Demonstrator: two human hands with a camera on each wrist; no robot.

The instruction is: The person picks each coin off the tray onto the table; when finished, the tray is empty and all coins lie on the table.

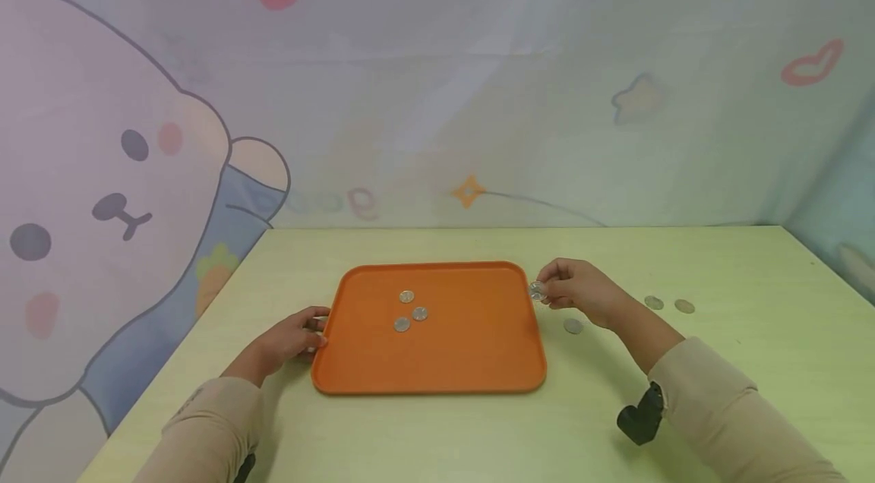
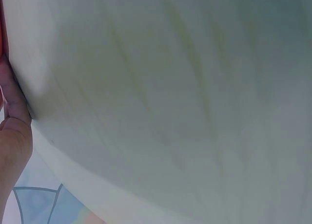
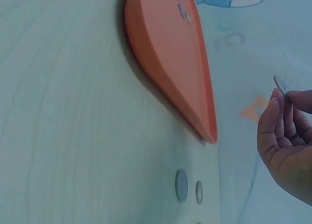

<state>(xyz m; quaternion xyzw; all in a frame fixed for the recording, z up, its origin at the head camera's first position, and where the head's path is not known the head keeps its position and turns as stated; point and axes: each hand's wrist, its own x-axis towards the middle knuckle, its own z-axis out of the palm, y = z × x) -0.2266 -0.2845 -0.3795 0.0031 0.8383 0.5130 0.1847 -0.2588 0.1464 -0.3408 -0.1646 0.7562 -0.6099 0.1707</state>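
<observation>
An orange tray (image 1: 472, 346) lies flat on the pale yellow-green worktop (image 1: 437, 437), its raised rim running all the way round. The person's left hand (image 1: 290, 335) is at the tray's left side, thumb and fingers spread loosely and reaching to the rim, touching it rather than wrapped round it. The right hand (image 1: 577, 289) is raised just beyond the tray's right rim, toward the far right corner; its thumb and fingertips are closed together on a silver coin (image 1: 537, 291), which in the right wrist view stands out tilted from the pinch, clear of the worktop, while the other fingers curl in toward the palm. Inside the tray, left of its middle, three coins lie flat and close together: a far coin (image 1: 406, 296), a right-hand coin (image 1: 420, 314) and a near coin (image 1: 402, 324). On the worktop to the right of the tray, a loose coin (image 1: 573, 326) lies below the right hand, and farther right two more, a left one (image 1: 654, 302) and a right one (image 1: 684, 306), lie side by side, slightly apart. Both forearms wear beige sleeves (image 1: 718, 399), with a dark object (image 1: 641, 416) showing under the right cuff. Behind the worktop hangs a pale backdrop (image 1: 424, 103) printed with a large cartoon bear (image 1: 82, 88) at the left
</observation>
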